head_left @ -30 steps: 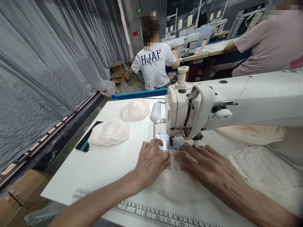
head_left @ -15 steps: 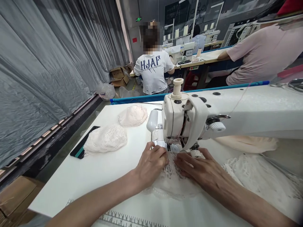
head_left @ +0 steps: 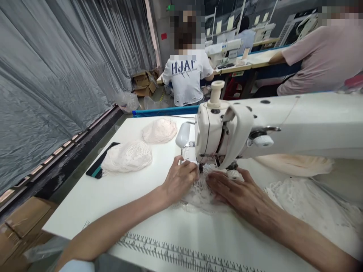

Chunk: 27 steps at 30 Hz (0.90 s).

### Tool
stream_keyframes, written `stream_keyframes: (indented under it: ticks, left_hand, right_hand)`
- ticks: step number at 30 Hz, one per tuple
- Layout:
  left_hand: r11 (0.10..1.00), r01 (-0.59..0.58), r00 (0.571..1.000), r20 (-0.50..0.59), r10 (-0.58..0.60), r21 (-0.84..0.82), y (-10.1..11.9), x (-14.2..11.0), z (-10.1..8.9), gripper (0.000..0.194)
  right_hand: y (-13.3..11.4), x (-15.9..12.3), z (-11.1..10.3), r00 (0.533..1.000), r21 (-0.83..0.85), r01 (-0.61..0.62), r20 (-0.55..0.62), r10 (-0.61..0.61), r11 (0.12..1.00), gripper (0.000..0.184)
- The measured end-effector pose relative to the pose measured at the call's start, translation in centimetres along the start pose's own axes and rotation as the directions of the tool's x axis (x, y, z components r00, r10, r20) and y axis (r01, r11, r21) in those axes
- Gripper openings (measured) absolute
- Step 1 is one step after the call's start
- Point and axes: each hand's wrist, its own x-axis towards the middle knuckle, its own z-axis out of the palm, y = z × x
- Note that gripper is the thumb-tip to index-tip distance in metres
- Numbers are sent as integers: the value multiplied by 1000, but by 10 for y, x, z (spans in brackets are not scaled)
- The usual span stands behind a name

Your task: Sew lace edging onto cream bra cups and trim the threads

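A gathered piece of white lace fabric lies under the head of a white sewing machine, by its presser foot. My left hand is curled at the lace's left side, with its fingertips bent down close to the foot. On the other side my right hand presses on the lace, its fingers close together and partly under the machine head. The lace's near edge spreads over the table between my wrists. Exactly how the fingertips grip the cloth is hidden.
White lace pieces lie on a dark pad at left, with a pale pink cup-shaped piece behind. More lace is heaped at right. A printed ruler runs along the front edge. Co-workers sit ahead at other machines.
The lace has moved farther in under the machine, its near edge now closer to the foot. Both hands stay beside it. My view has tilted, showing more of the table's front edge.
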Motion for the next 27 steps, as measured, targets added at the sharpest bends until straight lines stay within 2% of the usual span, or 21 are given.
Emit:
stream_keyframes:
  ticks: [2, 5, 6, 8, 9, 11, 13, 15, 19, 23, 27]
  left_hand:
    - [997, -38, 999, 3, 38, -67, 5, -8, -5, 23]
    - [978, -84, 995, 35, 92, -192, 19, -24, -15, 30]
    - [974, -87, 994, 46, 99, -211, 23, -29, -18, 38]
    - [975, -114, 992, 30, 122, -192, 31, -38, -21, 52]
    - [977, -135, 990, 8, 138, -164, 33, -41, -21, 51]
    - [983, -152, 988, -41, 149, -102, 34, -43, -18, 31]
    - [992, -113, 991, -79, 108, -62, 30, -40, -13, 15]
    - [996, -81, 991, -111, 76, -46, 25, -35, -8, 16]
    - [993, -119, 980, -162, 118, 7, 22, -30, -3, 16]
    - [991, -132, 971, -201, 131, 7, 27, -38, -4, 11]
    - [986, -168, 964, -203, 169, 24, 29, -45, -8, 17]
  right_hand:
    - [-5, -1, -6, 999, 120, 28, 23, -31, 992, 30]
    - [-14, -3, -12, 991, 278, 75, 88, -103, 958, 47]
    - [-17, -4, -13, 989, 284, 83, 93, -113, 955, 44]
    - [-23, -4, -12, 992, 250, 85, 69, -106, 964, 24]
    - [-25, -4, -11, 995, 235, 80, 43, -93, 969, 20]
    - [-27, -2, -10, 998, 247, 55, 14, -60, 968, 27]
    - [-28, 0, -10, 1000, 267, 7, -14, -4, 964, 28]
    - [-28, 2, -8, 997, 265, -48, -38, 61, 963, 24]
    - [-33, 0, -3, 987, 269, -118, -71, 142, 956, 19]
    - [-41, -9, -1, 983, 315, -152, -53, 177, 937, 15]
    - [-42, -18, -2, 985, 356, -141, -41, 167, 924, 15]
